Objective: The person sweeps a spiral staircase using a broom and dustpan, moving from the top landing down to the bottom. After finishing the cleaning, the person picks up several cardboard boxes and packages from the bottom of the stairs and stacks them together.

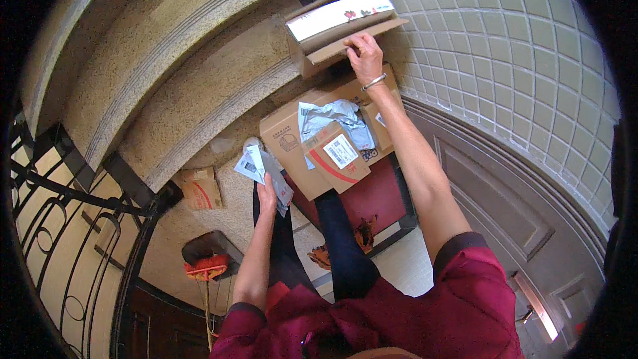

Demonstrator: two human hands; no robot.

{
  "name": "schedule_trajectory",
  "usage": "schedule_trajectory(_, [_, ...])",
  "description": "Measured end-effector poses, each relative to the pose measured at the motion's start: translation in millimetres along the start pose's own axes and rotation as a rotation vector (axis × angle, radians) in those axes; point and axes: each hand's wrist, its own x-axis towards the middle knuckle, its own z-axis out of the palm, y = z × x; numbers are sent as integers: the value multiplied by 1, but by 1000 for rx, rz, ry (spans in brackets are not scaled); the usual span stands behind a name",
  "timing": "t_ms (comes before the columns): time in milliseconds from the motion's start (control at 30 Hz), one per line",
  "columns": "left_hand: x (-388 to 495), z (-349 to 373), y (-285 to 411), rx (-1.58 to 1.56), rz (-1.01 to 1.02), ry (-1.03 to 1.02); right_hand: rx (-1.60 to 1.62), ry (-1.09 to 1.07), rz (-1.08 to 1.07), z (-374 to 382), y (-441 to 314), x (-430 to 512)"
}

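My left hand (267, 197) holds a grey plastic mailer bag (275, 179), with a pale folded, labelled piece (251, 165) at its top. My right hand (366, 57) reaches up to the front flap (326, 54) of an open cardboard box (299, 57) on a stair. Its fingers are curled at the flap; whether they pinch it is unclear. Inside that box stands a white printed carton (324, 19). Below it lies a large flat cardboard box (284, 134). On top rest a crumpled grey mailer bag (344, 112) and a smaller carton (339, 157) with a red stripe and label.
Stone steps (199, 94) rise ahead, with a tiled wall (478, 25) and brown door (493, 199) at right. A flattened cardboard parcel (200, 189) lies left on the floor. A red broom (205, 265) and dustpan (209, 247) stand near the iron railing (107, 204). Below is a red mat (384, 189).
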Motion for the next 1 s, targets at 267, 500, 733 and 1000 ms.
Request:
schedule_trajectory(267, [-16,6,52,-123,245,-57,-82,189,-12,-19,-29,28])
schedule_trajectory(500, [1,-22,92,18,301,233,114,-188,-181,-6,-60,15])
schedule_trajectory(733, [-13,-21,91,159,218,201,173,-257,-177,-37,-61,1])
schedule_trajectory(1000, [-40,-8,48,132,187,108,-59,-613,139,-2,-20,-101])
